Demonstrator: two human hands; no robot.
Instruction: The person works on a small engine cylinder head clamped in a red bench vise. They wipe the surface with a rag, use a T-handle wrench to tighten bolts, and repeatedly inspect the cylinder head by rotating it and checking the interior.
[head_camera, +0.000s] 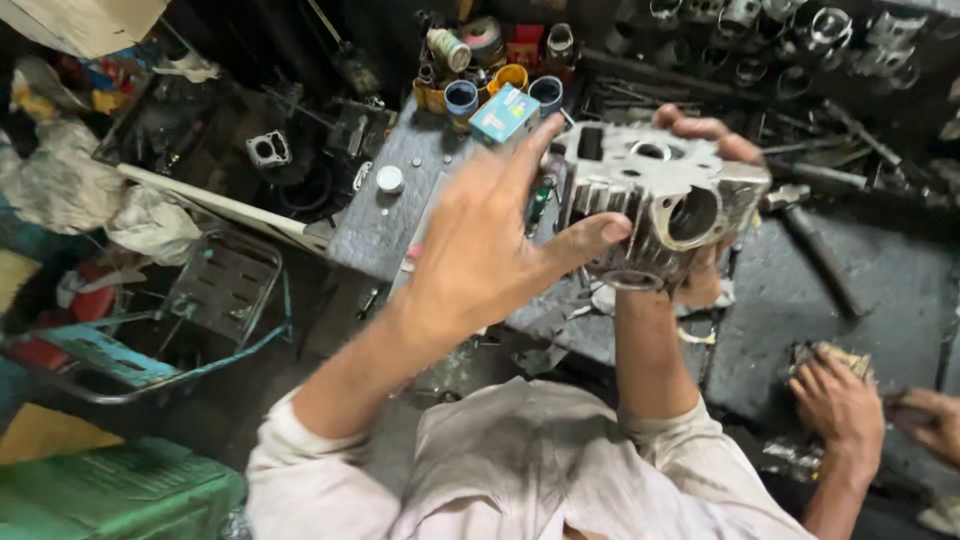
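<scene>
Head view | hands (480, 250) (705, 215) – grip finned engine block (655, 205) (raised)

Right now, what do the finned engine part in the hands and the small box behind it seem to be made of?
The finned engine part looks like cast aluminium: dull silver-grey, thin cooling fins, machined round ports. The small box seems to be printed cardboard: flat teal and white faces with sharp folded edges.

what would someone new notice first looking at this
The eye goes first to the finned grey metal engine part, held up at centre right between the left hand and the right hand. Behind it, a small teal box stands out among cans on the grimy workbench. At lower right, another person's hands work on the blackened bench.
</scene>
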